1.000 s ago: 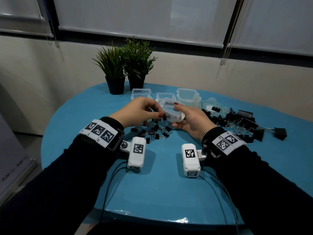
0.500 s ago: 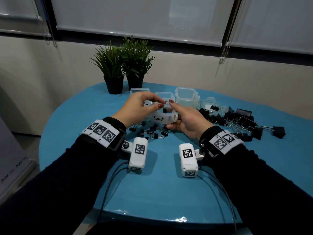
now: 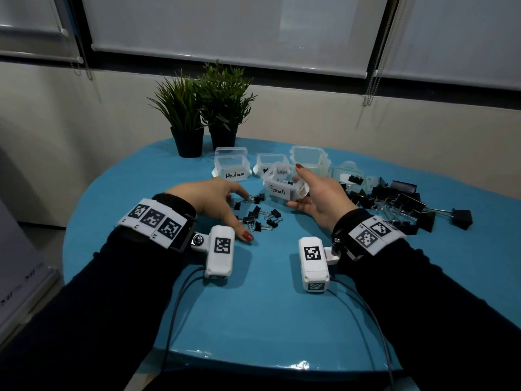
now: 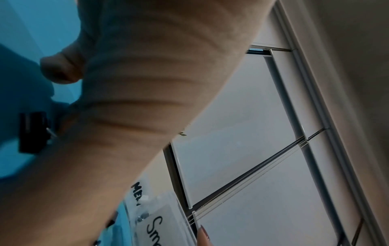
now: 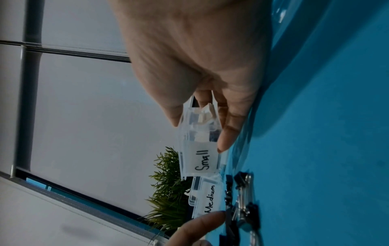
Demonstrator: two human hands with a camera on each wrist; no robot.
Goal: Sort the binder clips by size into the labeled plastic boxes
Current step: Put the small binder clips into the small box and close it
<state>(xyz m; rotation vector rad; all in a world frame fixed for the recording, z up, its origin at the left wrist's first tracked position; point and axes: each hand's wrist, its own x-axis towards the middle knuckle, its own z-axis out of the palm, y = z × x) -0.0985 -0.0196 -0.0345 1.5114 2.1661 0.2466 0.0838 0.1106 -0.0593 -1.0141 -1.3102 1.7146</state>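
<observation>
Table edge: the round blue table (image 3: 267, 306) curves close in front of the person, with a broad blue band between its rim and the small clips (image 3: 256, 214).
Right hand (image 3: 318, 198): thumb and fingers curl round the Small box (image 3: 279, 189), which is tilted above the top with dark clips inside.
Left hand (image 3: 208, 198): spread wide, fingertips at the small clips; whether they touch is unclear.
Behind: the Medium box (image 3: 232, 167) stands upright.
Right side: large clips (image 3: 400, 204) lie in a pile.

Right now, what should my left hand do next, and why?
Probably pinch the small binder clip at the left hand's fingertips and lift it toward the Small box. The right hand holds that box tilted just beside it, and the left thumb is spread away, so nothing looks gripped yet.
</observation>
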